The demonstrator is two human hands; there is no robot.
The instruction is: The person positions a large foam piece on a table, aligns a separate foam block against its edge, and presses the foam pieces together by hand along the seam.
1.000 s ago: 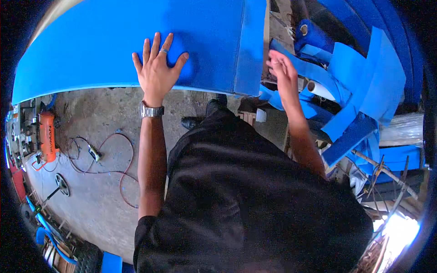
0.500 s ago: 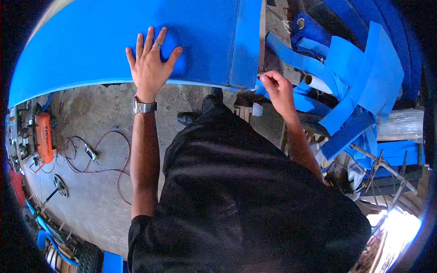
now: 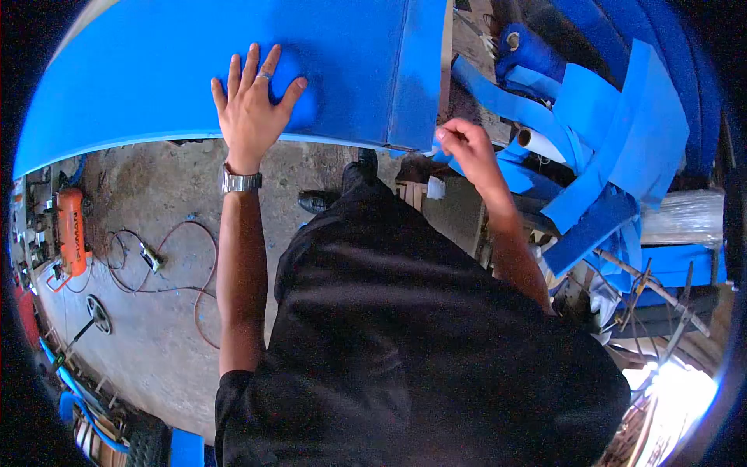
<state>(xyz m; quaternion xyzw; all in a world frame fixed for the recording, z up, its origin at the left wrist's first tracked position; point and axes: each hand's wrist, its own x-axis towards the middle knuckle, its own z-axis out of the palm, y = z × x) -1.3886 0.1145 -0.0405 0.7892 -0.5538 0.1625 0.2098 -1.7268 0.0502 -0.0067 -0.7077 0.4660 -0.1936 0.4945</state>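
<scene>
A large blue padded sheet (image 3: pixel 342 70) spreads across the top of the view, with a seam near its right end. My left hand (image 3: pixel 250 113) lies flat on it, fingers spread, close to the near edge; a ring and a metal wristwatch (image 3: pixel 241 180) are on that hand and wrist. Just beside the sheet's right corner is my right hand (image 3: pixel 467 148), its fingers curled and thumb pressed against the index finger. Whatever may be pinched there is too small to make out.
Blue foam offcuts (image 3: pixel 591 101) are heaped at the right with a white cardboard tube (image 3: pixel 543 145) and a plastic-wrapped roll (image 3: pixel 685 219). On the floor at left are an orange compressor tank (image 3: pixel 71 229), a coiled air hose (image 3: pixel 183 226) and a round-based stand (image 3: pixel 99 314).
My right hand has come slightly left, nearer the sheet's right edge, with its fingers more curled. My left hand stays flat on the sheet. The whole view has shifted a little.
</scene>
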